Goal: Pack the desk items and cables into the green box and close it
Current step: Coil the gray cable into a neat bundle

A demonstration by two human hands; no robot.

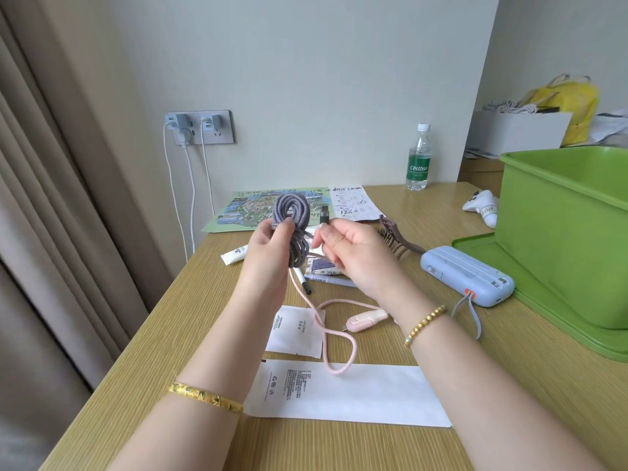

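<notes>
So the big pale wooden desk (210, 334) runs along the wall, and the bright green plastic box (564, 232) sits open at its right edge, standing on its flat green lid (543, 317). Just left of the lid lies a light blue power bank (467, 275) with a strap. Nearer the front edge there's a long white paper packet (350, 396), and a pink braided cable (334, 338) loops over it. Held up over the desk: the left hand (268, 253) grips a coiled grey braided cable (292, 226), fingers wrapped round the bundle, while the right hand (353, 253) pinches that cable's loose end by its dark plug (324, 215).
</notes>
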